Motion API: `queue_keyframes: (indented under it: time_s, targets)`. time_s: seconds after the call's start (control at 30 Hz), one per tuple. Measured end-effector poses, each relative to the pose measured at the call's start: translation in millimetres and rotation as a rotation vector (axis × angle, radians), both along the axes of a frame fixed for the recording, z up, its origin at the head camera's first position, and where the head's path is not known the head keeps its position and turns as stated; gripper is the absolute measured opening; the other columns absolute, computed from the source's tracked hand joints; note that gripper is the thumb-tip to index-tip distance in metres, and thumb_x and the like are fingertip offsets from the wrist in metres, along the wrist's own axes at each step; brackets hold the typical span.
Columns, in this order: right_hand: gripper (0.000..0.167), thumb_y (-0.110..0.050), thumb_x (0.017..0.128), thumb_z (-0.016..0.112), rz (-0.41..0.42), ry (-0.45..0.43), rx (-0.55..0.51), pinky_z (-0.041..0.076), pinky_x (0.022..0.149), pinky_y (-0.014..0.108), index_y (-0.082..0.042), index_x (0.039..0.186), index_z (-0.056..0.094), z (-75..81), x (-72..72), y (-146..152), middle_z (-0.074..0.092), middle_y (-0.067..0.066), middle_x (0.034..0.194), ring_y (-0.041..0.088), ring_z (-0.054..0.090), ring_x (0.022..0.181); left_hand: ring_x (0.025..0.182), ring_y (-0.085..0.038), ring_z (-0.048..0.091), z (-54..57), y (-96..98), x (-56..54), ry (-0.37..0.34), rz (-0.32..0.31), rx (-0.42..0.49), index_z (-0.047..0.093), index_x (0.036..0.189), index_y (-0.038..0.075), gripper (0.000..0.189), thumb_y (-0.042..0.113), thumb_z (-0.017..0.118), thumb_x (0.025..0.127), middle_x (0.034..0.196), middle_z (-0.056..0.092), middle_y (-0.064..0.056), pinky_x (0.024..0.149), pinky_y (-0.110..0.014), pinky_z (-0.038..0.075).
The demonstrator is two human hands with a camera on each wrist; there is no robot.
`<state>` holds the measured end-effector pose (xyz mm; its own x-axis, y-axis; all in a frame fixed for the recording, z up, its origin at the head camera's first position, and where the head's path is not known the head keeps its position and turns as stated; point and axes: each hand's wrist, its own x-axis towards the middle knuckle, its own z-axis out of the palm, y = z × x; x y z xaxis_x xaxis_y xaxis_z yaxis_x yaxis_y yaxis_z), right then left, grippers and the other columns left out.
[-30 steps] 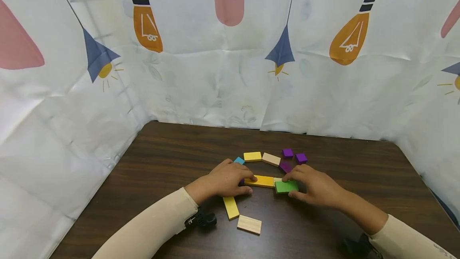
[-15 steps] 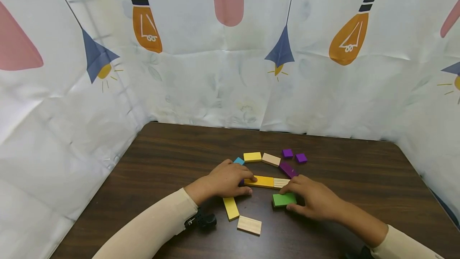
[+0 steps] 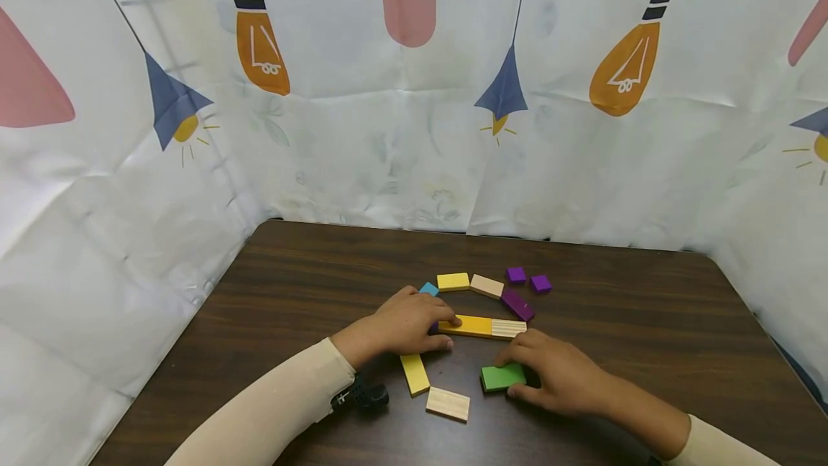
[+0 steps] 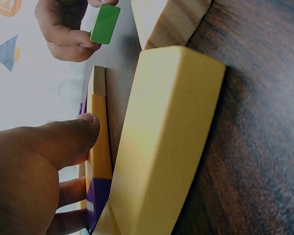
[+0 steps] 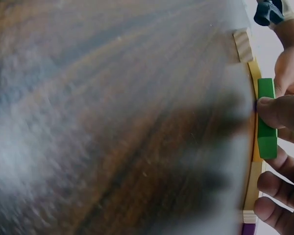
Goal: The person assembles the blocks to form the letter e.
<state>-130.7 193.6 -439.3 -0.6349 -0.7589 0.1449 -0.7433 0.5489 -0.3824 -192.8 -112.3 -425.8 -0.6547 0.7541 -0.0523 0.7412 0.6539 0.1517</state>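
Note:
My right hand (image 3: 559,376) pinches a green wooden block (image 3: 503,377) between thumb and fingers, above the table. In the right wrist view the thumb lies across that block's face. My left hand (image 3: 401,322) rests over the left of the arrangement, its index fingertip on an orange block (image 3: 475,326). A pale striped block (image 3: 509,329) continues the orange one to the right. A purple block (image 4: 99,196) touches the orange block's other end, partly hidden by the left hand in the head view. A yellow block (image 3: 415,374) and a plain wooden block (image 3: 448,404) lie nearer.
Behind the hands, a blue block (image 3: 429,289), a yellow block (image 3: 453,282), a beige block (image 3: 486,286) and a long purple block (image 3: 517,304) form an arc. Two small purple blocks (image 3: 515,275) lie beyond it. A patterned curtain (image 3: 362,157) hangs behind the dark table (image 3: 336,250).
My right hand has drawn the green block toward me and slightly left, away from the striped block, which is now uncovered. The left hand has stayed in place.

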Motion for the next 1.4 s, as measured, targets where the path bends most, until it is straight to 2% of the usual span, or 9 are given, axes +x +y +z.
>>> queue_keyframes:
  time_s: [0.3,0.67,1.03,1.4]
  targets:
    - [0.031,-0.041,0.095,0.074,0.005,-0.036,0.015,0.054,0.081,0.032,-0.032,0.124,0.066,-2.2,7.0,-4.7,0.059,-0.016,0.117,0.004,0.056,0.105,0.12,-0.01,0.059,-0.3,0.3,-0.4,0.003,-0.004,0.0,0.068,0.13,0.033,0.036,0.051,0.063,0.1,0.127,0.067,0.014,0.1,-0.043,0.042]
    - [0.029,-0.045,0.096,0.071,0.029,-0.058,-0.001,0.051,0.077,0.027,-0.035,0.123,0.065,-6.2,12.8,-10.1,0.056,-0.019,0.114,0.001,0.053,0.101,0.119,-0.011,0.06,1.2,0.4,0.4,-0.005,0.002,0.0,0.068,0.13,0.033,0.035,0.05,0.064,0.099,0.126,0.067,0.013,0.099,-0.043,0.042]
    - [0.029,-0.043,0.094,0.074,0.04,-0.014,-0.02,0.048,0.073,0.024,-0.034,0.121,0.066,-9.5,16.4,-11.6,0.055,-0.02,0.109,0.0,0.05,0.096,0.117,-0.011,0.06,1.8,-0.1,0.4,-0.005,-0.002,0.011,0.069,0.13,0.032,0.036,0.051,0.064,0.099,0.125,0.067,0.013,0.099,-0.043,0.042]
    - [0.027,-0.047,0.097,0.069,0.051,-0.04,-0.017,0.049,0.074,0.026,-0.035,0.121,0.065,-9.2,20.5,-12.8,0.054,-0.02,0.11,0.0,0.05,0.098,0.117,-0.011,0.06,2.1,1.2,0.0,-0.012,0.005,0.005,0.069,0.129,0.032,0.035,0.05,0.065,0.099,0.124,0.067,0.014,0.099,-0.043,0.042]
